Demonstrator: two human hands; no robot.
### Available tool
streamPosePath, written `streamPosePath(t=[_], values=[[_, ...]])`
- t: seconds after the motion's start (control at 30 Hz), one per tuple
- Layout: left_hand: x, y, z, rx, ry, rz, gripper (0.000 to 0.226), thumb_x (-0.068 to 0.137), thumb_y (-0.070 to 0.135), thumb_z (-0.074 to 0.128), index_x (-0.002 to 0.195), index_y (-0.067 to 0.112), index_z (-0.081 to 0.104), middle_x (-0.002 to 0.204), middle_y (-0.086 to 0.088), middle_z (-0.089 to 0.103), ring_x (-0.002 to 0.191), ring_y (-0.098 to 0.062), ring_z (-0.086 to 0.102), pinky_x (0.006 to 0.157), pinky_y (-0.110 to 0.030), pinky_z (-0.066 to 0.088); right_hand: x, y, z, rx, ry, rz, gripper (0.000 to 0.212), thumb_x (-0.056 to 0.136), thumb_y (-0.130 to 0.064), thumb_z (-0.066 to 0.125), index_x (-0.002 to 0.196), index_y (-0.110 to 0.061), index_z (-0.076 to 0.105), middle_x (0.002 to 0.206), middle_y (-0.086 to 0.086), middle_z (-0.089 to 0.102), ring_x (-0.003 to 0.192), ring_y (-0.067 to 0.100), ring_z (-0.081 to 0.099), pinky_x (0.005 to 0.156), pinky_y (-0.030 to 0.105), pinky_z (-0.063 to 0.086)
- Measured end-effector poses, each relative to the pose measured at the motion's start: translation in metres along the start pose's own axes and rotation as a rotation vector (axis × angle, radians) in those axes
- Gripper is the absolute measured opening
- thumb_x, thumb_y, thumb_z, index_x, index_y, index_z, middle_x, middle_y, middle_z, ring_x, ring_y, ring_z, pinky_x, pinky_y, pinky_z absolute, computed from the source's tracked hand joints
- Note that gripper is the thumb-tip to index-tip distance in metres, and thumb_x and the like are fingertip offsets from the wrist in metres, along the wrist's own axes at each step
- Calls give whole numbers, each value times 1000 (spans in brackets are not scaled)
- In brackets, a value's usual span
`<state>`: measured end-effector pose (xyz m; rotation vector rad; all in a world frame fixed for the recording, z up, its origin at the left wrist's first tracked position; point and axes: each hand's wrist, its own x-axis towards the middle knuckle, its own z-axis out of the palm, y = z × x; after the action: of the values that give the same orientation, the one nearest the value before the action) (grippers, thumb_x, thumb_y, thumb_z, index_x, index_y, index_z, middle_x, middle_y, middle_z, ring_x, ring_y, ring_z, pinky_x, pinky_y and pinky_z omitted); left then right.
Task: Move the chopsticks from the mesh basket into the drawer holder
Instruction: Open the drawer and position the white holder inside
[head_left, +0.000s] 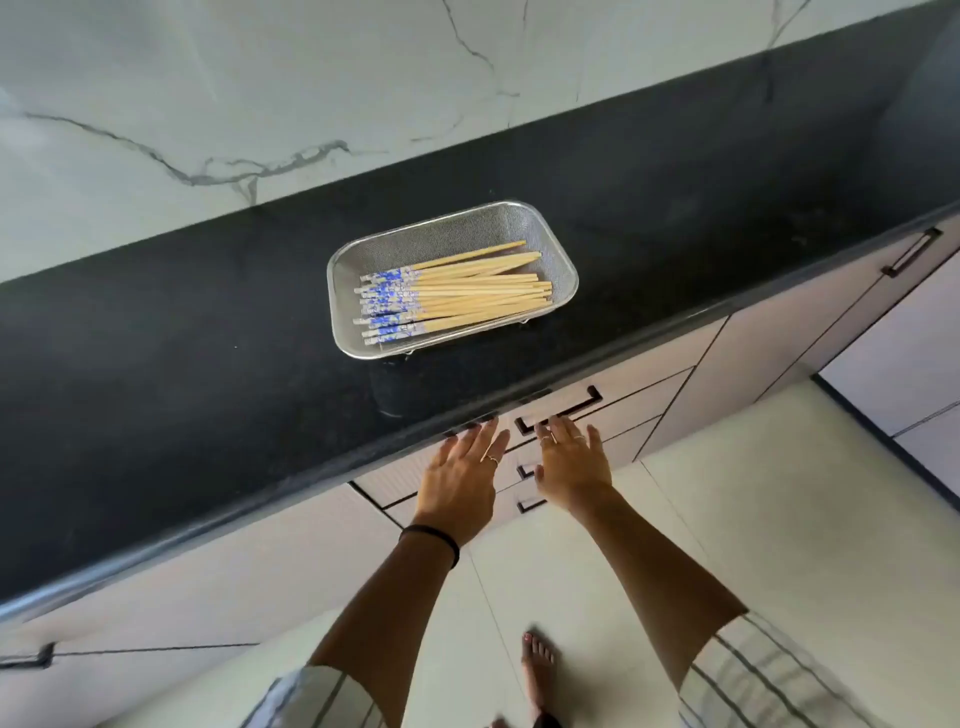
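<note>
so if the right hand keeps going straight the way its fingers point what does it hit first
Most likely the black handle of the top drawer: the right hand's straight fingers already reach its bar, just under the countertop edge. Depth is unclear, so contact can't be confirmed.

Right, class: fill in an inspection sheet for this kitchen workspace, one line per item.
Surface: black speckled stone counter, bare around the basket.
Job's things: rectangular steel mesh basket holds wooden chopsticks with blue-patterned tops; top drawer's black bar handle, drawer closed.
Clutter: nothing seen.
Grippers: left hand and right hand open, fingers straight, near the handle.
Cables: nothing seen.
Surroundings: white veined marble wall, pale tiled floor.
</note>
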<state>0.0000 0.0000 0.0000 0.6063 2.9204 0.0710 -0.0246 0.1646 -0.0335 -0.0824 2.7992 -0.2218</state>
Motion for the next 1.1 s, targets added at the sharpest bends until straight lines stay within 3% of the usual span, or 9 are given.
streamPosePath(t=[0.1,0.23,0.37,0.57,0.73,0.93,1.0,1.1], values=[[7,-2,4,3,23,1,70,100,13,43,159,25,7,166,1,1,152,-19,11,121,-34,7,25,0,-1,-59,-30,-26,60,97,-31,45,149,-15,19,160,7,12,148,23,5,119,49,4],[12,-5,9,-7,49,25,71,99,12,44,159,25,8,165,0,14,147,-19,24,119,-30,18,50,-6,-6,-44,-119,-26,47,95,-26,44,140,-12,37,150,9,38,142,25,27,117,55,4],[12,-7,8,-30,82,46,72,98,7,44,159,23,9,163,-2,21,145,-19,31,117,-30,25,61,-6,-2,-100,-185,-29,53,95,-24,41,145,-13,28,154,9,30,144,26,23,117,55,5],[8,-17,3,15,50,144,74,99,0,43,159,22,7,166,-2,4,149,-19,21,118,-29,23,53,2,7,-109,-66,-79,49,95,-23,46,142,-11,33,149,9,38,141,25,28,116,49,20],[4,-18,-6,-24,175,235,75,80,-17,66,146,12,48,153,-10,42,131,-27,53,97,-35,50,41,3,8,-63,-46,-50,44,95,-18,45,138,-9,39,144,10,44,138,26,34,114,42,27],[-10,-23,-9,21,245,334,77,70,-22,71,140,5,54,148,-14,47,130,-30,52,98,-41,52,9,9,15,-72,-25,-40,44,93,-14,44,137,-8,41,140,10,48,133,26,38,112,40,29],[-15,-25,-9,-16,226,292,82,71,-20,72,145,8,48,151,-11,43,131,-26,52,95,-36,54,-5,10,19,-73,-12,-38,38,91,-13,46,128,-6,50,131,11,55,126,27,45,106,38,35],[-27,-25,2,-8,73,332,76,101,2,48,155,23,-1,161,5,0,146,-15,29,100,-31,51,-34,14,22,-93,-23,-21,31,89,-10,45,118,-7,57,124,11,60,116,27,53,100,38,38]])
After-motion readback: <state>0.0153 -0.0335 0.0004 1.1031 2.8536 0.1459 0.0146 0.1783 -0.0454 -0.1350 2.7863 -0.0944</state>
